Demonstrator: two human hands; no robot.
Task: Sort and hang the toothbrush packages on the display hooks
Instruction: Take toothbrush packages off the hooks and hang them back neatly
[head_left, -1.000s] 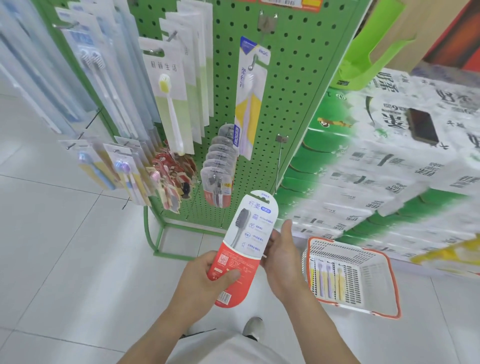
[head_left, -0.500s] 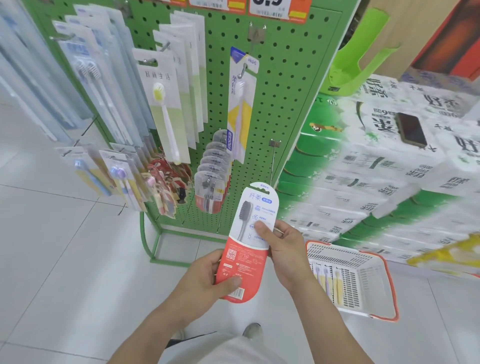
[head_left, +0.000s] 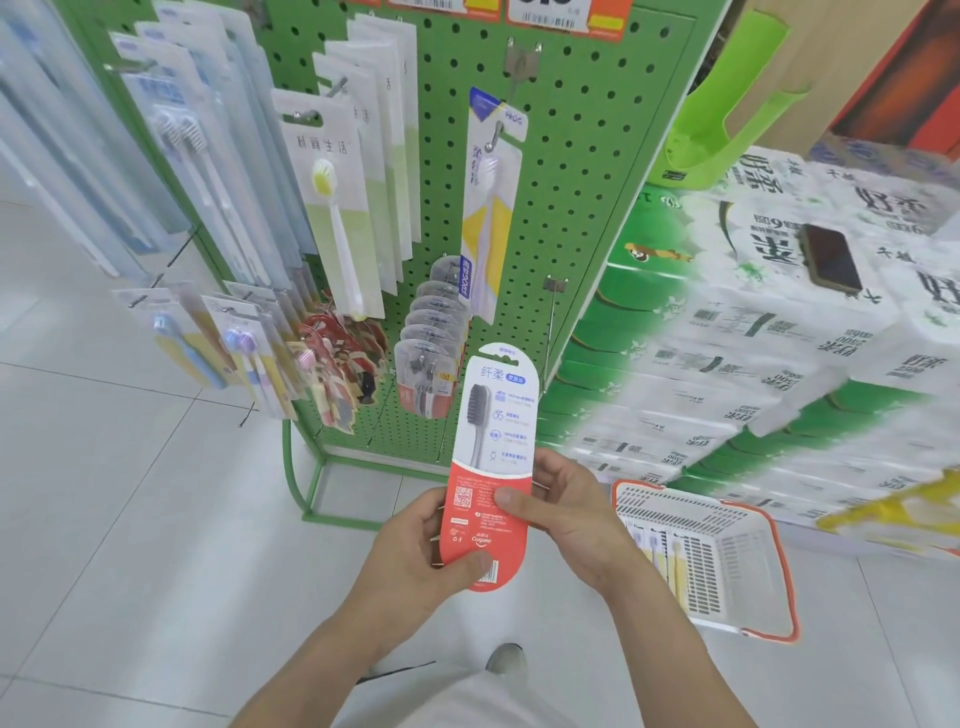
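A red and white toothbrush package (head_left: 492, 447) with a grey brush stands upright in front of me, held in both hands. My left hand (head_left: 415, 551) grips its lower red part, thumb on the front near the barcode. My right hand (head_left: 563, 512) holds its right edge, thumb pressed on the red middle. Just above and right of the package, an empty metal hook (head_left: 551, 322) sticks out of the green pegboard (head_left: 582, 156). A row of matching red and grey packs (head_left: 428, 358) hangs to the hook's left. A yellow and white pack (head_left: 488, 208) hangs higher up.
A white basket with an orange rim (head_left: 779, 566) sits on the floor at right, with several toothbrush packs inside. Stacked tissue packs (head_left: 753, 332) with a phone (head_left: 831, 257) on top stand to the right. More toothbrush packs (head_left: 208, 182) fill the rack's left side.
The package has turned upright and risen toward the pegboard. My right hand slid from the package's upper part down to its middle. The view has moved closer to the rack.
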